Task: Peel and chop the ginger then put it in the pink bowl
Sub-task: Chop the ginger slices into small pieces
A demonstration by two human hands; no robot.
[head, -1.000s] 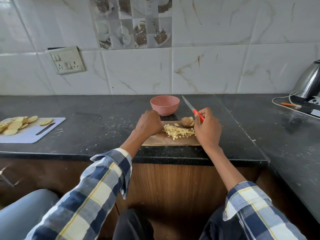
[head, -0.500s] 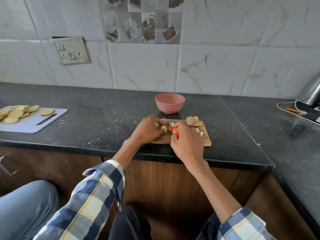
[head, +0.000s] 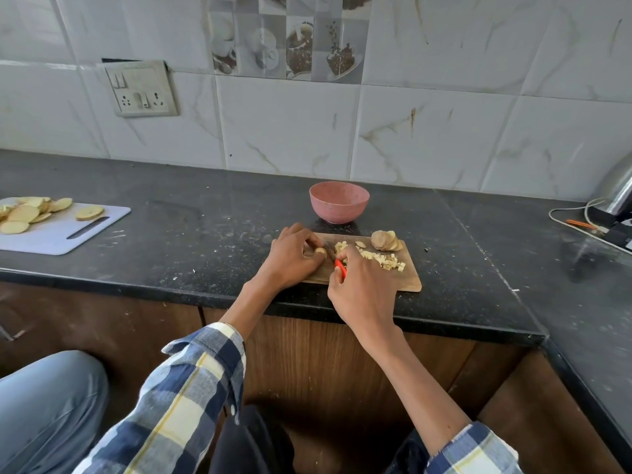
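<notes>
A wooden chopping board lies at the counter's front edge. My left hand pinches a small ginger piece down on the board's left part. My right hand grips a red-handled knife, its blade just right of that piece. A heap of chopped ginger lies mid-board, and a stack of ginger slices sits at the far right corner. The pink bowl stands just behind the board; I cannot see anything inside it.
A white cutting board with several pale slices lies at the far left. A steel kettle with cables stands at the right. A wall socket sits on the tiled wall. Scraps dot the black counter.
My right hand swung the knife from the board's right side over to the left, next to my left hand. My left hand took hold of a small ginger piece. The chopped heap now shows.
</notes>
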